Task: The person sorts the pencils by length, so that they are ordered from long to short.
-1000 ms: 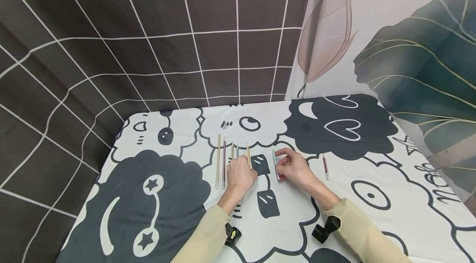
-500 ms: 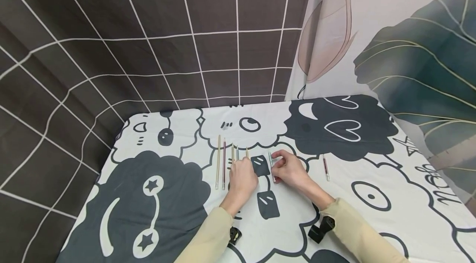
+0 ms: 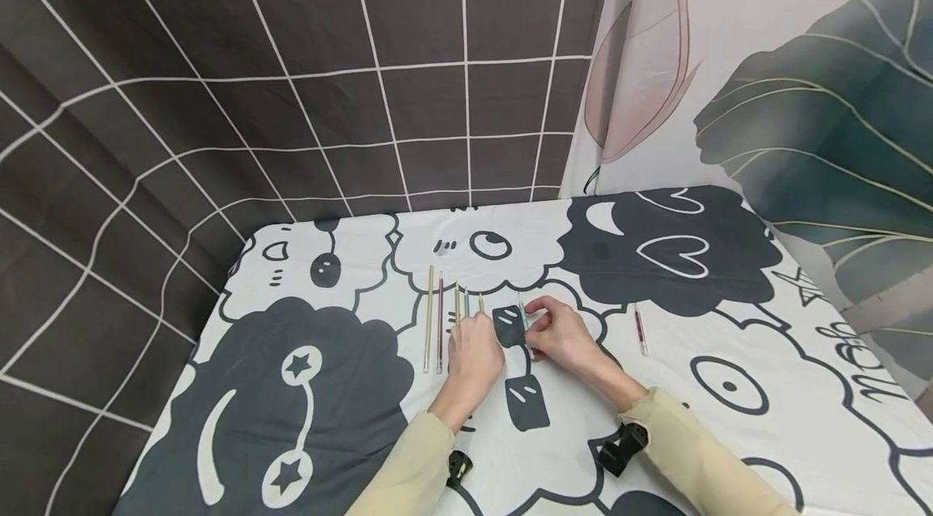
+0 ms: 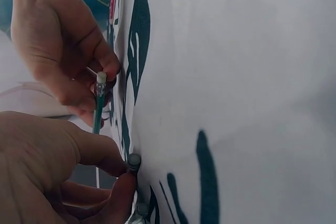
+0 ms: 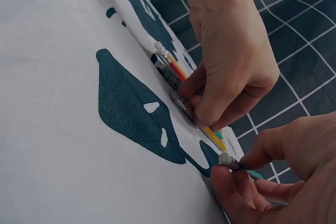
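Note:
In the head view my left hand (image 3: 475, 350) pinches a yellow pencil (image 5: 212, 139) near its eraser end, low against the cloth. To its right, my right hand (image 3: 561, 334) holds a green pencil (image 4: 98, 108) between thumb and fingers, its eraser toward me. Left of my left hand lie a long yellow pencil (image 3: 428, 321) and a dark red pencil (image 3: 440, 321), roughly parallel. The tips of another yellow pencil (image 3: 457, 301) and a bluish pencil (image 3: 466, 301) show beyond the left hand, which hides their near ends.
A shorter dark red pencil (image 3: 640, 328) lies by itself to the right of my right hand. Under everything spreads a black-and-white cartoon cloth (image 3: 583, 451). A dark grid-patterned curtain (image 3: 291, 95) stands behind, with a leaf-print hanging (image 3: 824, 119) at the right.
My right hand has moved left with the green pencil, closer to the left hand. The left hand has drawn slightly toward me, and the yellow pencil's tip has shifted left and nearer.

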`<state>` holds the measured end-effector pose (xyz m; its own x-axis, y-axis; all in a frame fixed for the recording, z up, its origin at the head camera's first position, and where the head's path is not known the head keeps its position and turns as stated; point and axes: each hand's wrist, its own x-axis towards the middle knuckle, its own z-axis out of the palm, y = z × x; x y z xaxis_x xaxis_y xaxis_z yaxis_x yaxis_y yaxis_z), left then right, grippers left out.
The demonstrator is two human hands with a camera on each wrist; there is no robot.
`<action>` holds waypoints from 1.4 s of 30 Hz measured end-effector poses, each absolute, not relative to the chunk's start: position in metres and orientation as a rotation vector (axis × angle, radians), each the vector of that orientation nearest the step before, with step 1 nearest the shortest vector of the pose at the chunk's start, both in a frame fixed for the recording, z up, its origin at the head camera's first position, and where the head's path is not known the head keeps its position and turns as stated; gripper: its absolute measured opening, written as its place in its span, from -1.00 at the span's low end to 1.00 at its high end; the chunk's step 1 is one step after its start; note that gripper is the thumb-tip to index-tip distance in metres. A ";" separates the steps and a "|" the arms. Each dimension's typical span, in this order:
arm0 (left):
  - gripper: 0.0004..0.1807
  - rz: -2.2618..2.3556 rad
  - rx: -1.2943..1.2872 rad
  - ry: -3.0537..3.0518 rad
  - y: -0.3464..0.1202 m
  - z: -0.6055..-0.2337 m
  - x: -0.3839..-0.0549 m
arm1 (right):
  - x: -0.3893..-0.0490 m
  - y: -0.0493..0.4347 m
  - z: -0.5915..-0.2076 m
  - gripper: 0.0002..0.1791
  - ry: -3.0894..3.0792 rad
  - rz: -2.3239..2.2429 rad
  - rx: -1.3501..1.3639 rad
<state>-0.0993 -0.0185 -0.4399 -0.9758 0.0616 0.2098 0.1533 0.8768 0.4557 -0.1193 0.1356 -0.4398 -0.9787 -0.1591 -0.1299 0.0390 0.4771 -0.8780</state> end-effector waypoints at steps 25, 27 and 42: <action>-0.93 -0.780 -0.094 -2.898 -0.024 -0.436 -0.097 | -0.124 0.111 -0.440 -0.65 2.542 -1.411 -0.147; -0.94 -0.780 -0.076 -2.909 -0.024 -0.437 -0.097 | -0.125 0.109 -0.440 -0.66 2.546 -1.413 -0.162; -0.89 -0.773 -0.105 -2.880 -0.028 -0.437 -0.097 | -0.125 0.103 -0.437 -0.73 2.634 -1.323 -0.277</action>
